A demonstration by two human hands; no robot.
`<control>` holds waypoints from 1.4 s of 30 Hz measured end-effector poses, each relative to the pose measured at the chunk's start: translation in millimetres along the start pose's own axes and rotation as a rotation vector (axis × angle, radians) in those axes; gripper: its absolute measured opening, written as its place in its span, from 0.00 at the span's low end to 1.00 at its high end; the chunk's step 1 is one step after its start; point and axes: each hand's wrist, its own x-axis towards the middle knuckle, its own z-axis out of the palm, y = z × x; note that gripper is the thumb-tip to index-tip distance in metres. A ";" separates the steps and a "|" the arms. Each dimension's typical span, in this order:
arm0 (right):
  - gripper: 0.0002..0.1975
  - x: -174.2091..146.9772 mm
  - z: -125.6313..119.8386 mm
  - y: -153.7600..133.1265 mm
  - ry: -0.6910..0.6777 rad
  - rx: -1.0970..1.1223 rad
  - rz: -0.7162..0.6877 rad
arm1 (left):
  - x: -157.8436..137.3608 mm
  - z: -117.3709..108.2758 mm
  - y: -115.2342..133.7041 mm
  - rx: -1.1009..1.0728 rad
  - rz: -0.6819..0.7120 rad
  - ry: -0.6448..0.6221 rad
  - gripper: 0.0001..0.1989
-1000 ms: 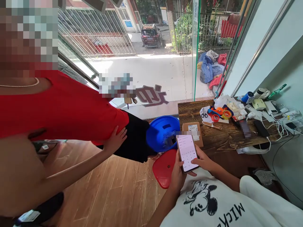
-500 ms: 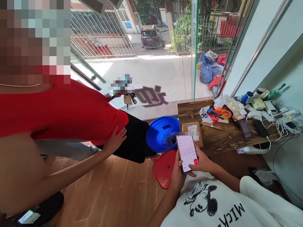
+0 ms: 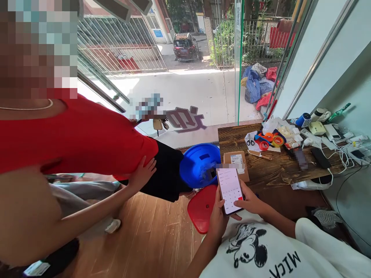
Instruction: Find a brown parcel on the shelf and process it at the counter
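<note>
A smartphone (image 3: 227, 183) with a lit pale screen is held low over my lap, near the front of the table. On the screen there is a keypad with a red key at its lower right; the top edge is blurred. My left hand (image 3: 218, 211) wraps around the phone's left side and lower back, thumb along the edge. My right hand (image 3: 249, 197) grips the phone's right side, and its thumb lies over the screen at the red key. Fingers behind the phone are partly hidden. A small cardboard box (image 3: 245, 174) with a label stands just beyond the phone.
A person in a red shirt (image 3: 95, 135) sits at left, one hand (image 3: 143, 172) on the thigh. A blue basin (image 3: 191, 164) and red stool (image 3: 199, 216) stand between us. The wooden table (image 3: 261, 170) bears scissors (image 3: 251, 142), tape rolls (image 3: 264, 144), a power bank (image 3: 320, 157) and tangled cables.
My right thumb has shifted up and right on the screen, from the lower keypad onto the red key. At left, a grey-trousered leg and light shoe have moved into view behind the person in red.
</note>
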 end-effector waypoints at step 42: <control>0.31 -12.4 33.9 -72.7 -0.026 0.094 -0.062 | -52.0 29.2 51.1 0.003 -0.065 -0.028 0.59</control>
